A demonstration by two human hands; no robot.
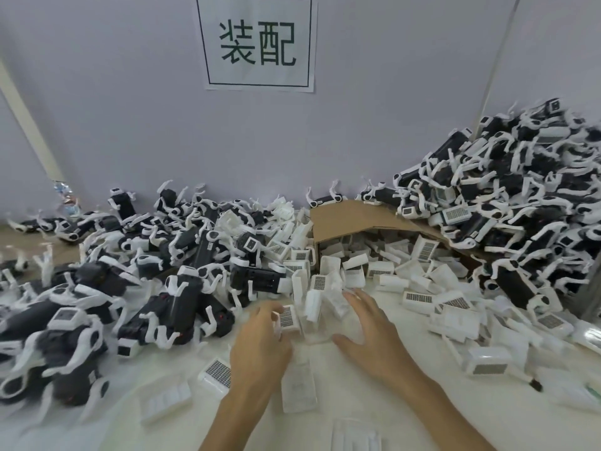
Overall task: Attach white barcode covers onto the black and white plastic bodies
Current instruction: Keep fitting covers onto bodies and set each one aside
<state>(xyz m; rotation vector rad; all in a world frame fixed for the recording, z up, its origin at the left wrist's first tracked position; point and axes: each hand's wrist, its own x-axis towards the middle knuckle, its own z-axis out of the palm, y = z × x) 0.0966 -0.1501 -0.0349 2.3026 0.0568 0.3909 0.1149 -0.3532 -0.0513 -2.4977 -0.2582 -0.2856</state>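
My left hand (260,343) pinches a white barcode cover (287,319) at the near edge of a heap of loose white covers (328,288) in the middle of the table. My right hand (370,323) hovers just right of it, fingers spread and holding nothing, fingertips close to the heap. Black and white plastic bodies (182,307) lie piled to the left. A taller pile of bodies (507,203) rises at the back right. Several more covers (419,297) are scattered on the right.
A tipped cardboard box (344,219) behind the heap spills covers onto the white table (344,392). More covers (214,374) lie near my left wrist. A grey wall with a printed sign (258,43) closes the back. A small dark item (536,384) lies at the right.
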